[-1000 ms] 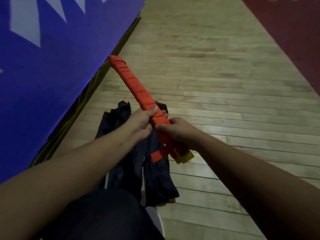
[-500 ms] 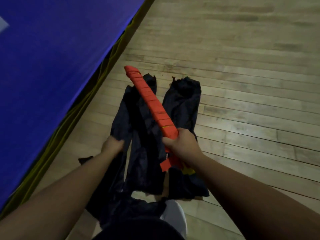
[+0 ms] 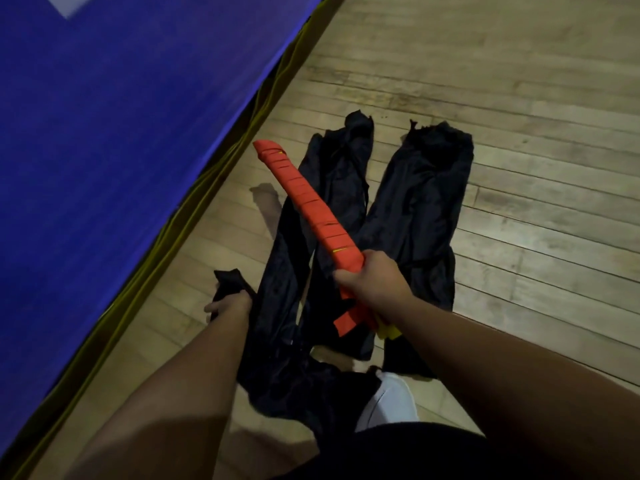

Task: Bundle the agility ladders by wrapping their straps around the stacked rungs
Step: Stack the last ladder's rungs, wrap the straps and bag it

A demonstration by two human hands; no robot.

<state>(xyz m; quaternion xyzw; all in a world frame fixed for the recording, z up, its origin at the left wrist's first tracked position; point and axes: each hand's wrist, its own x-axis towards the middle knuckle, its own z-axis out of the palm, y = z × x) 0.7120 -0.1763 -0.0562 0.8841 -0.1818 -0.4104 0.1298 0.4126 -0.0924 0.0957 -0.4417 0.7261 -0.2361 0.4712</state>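
Two hands busy, each on a separate thing. At far left, a blue mat (image 3: 121, 133) edged in yellow, bordering the wooden floor (image 3: 519, 98). Next, left hand (image 3: 227, 304), fingers curled round a corner of a black bag (image 3: 284, 271) lying on the boards, probably gripped there to find or pull open its mouth for the bundle. Then the agility ladder bundle (image 3: 308, 199): stacked rungs wound tight in orange strap, held off the floor, slanting from near right to far left above the bag. Raised, likely, to leave the fabric free. Right hand (image 3: 377, 282) wrapped firmly round the near end, seemingly pinning the last turns; loose strap tail (image 3: 349, 320) hanging just below the fist, yellow rung tip (image 3: 388, 331) poking out beside it. Judged wrapped, tail perhaps not yet secured. Further right, second black bag (image 3: 426, 209) flat on the boards; nearer, white shoe (image 3: 391, 400).
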